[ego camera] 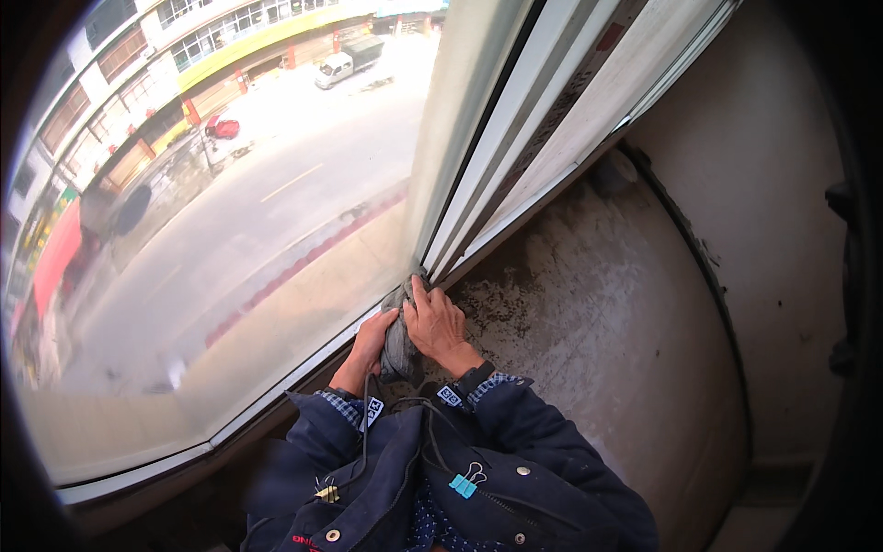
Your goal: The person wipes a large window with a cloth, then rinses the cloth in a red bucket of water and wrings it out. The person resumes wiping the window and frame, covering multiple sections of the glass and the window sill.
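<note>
A bunched grey cloth [399,348] is held between my two hands at the lower corner of a window. My left hand [372,340] grips the cloth's left side, close to the white bottom frame [283,383]. From the right, my right hand [436,319] lies over the cloth, its index finger stretched toward the corner where the glass pane [331,276] meets the upright white frame [483,162]. The cloth's upper end touches that corner. Parts of both hands' fingers are hidden by the cloth.
A stained, scuffed concrete floor [586,297] spreads to the right, bounded by a pale wall [766,207]. Cords hang from my dark jacket [386,476], which carries a blue binder clip [463,485]. Through the glass, a street [296,186] lies below with a small truck [348,62].
</note>
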Action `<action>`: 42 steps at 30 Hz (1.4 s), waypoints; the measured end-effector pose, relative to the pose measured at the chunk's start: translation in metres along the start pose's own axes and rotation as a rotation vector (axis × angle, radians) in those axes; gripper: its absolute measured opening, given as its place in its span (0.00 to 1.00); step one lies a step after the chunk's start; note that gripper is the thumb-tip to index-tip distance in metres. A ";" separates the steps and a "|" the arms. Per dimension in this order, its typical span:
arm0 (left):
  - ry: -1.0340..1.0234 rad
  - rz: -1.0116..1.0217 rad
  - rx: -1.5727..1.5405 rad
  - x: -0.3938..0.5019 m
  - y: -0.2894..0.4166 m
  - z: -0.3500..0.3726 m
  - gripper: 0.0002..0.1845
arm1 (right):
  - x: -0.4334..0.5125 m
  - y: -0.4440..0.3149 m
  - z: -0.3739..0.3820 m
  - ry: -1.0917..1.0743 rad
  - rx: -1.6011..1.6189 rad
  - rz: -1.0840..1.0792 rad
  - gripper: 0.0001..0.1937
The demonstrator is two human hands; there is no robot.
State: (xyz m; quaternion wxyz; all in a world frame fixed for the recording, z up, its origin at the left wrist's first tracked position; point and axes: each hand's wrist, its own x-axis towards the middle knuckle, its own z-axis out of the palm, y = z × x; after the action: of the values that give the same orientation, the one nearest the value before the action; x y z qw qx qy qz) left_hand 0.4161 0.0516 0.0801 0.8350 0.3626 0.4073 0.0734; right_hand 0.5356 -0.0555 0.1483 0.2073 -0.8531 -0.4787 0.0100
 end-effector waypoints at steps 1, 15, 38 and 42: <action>-0.038 0.028 -0.055 0.002 -0.003 -0.001 0.17 | 0.002 -0.002 0.001 -0.057 -0.044 0.055 0.33; -0.071 0.090 0.076 -0.002 -0.016 -0.012 0.18 | 0.025 -0.004 0.014 -0.474 0.016 0.244 0.44; -0.021 0.016 -0.003 -0.007 -0.019 -0.013 0.18 | 0.009 0.040 0.082 -0.235 0.324 0.191 0.45; 0.016 0.048 0.101 0.020 -0.043 -0.024 0.17 | 0.004 0.053 0.108 -0.186 0.406 0.139 0.46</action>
State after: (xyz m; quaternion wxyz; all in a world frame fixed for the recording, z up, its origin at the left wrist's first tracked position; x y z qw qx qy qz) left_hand 0.4040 0.0420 0.0289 0.8103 0.4134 0.4085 0.0758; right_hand 0.5575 -0.0393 0.0311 0.3283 -0.8203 -0.4239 0.1989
